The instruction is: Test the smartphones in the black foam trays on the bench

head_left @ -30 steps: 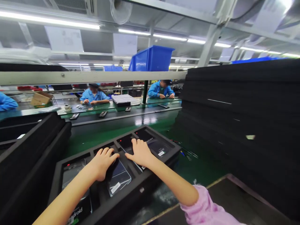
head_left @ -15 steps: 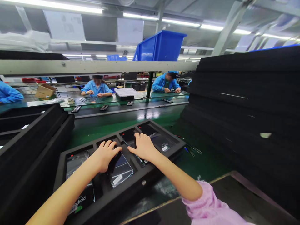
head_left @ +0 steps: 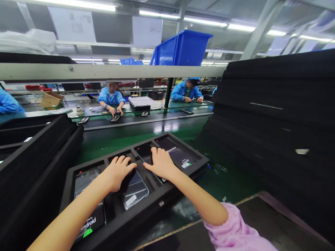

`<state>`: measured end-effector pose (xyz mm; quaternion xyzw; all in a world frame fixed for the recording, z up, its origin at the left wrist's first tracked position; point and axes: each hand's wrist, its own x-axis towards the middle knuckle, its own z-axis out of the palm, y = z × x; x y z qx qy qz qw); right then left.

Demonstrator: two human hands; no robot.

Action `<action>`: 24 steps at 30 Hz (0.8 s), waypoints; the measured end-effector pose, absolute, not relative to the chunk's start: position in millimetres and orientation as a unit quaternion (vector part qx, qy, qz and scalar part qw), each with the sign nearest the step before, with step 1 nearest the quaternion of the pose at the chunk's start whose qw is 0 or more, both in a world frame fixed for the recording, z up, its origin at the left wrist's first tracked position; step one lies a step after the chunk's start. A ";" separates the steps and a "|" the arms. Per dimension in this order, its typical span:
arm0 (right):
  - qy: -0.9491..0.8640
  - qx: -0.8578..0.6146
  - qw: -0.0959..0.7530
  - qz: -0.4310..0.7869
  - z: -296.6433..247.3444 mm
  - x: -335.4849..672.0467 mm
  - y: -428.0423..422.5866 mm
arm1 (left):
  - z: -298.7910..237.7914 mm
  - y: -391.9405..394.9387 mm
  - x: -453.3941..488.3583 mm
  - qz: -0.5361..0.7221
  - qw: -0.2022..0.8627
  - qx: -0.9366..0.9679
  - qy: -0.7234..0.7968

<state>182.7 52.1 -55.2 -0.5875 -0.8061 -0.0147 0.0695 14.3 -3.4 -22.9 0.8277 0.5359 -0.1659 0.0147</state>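
A black foam tray [head_left: 146, 212] with several slots lies on the green bench in front of me, a phone in each slot. My left hand [head_left: 118, 172] rests palm down, fingers slightly curled, on the second phone [head_left: 134, 191]. My right hand [head_left: 161, 164] lies flat with fingers spread on the third phone [head_left: 145, 155]. The leftmost phone [head_left: 89, 205] and the rightmost phone [head_left: 179, 157] show lit boot screens. Neither hand grips anything.
A tall stack of black foam trays [head_left: 274, 132] stands at my right and another stack [head_left: 34, 160] at my left. Beyond the tray runs a belt [head_left: 136, 122] carrying phones. Workers in blue coats [head_left: 112, 99] sit across it. A blue bin [head_left: 183, 48] sits on the overhead rail.
My hands have stayed on the two middle phones. The view has shifted slightly. A worker across the belt now reaches both hands forward to a phone on it.
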 end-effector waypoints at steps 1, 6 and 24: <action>-0.806 -0.587 0.071 -0.014 -55.3 183.1 52.1 | -22.8 -3.9 14.0 -0.167 0.015 0.827 0.536; -0.808 -0.584 0.077 -0.011 -58.0 184.4 53.1 | -22.6 -5.3 13.4 -0.168 0.013 0.827 0.536; -0.665 -0.739 0.083 0.070 -57.3 321.5 88.8 | -67.4 -147.7 -54.6 0.322 0.030 0.481 0.815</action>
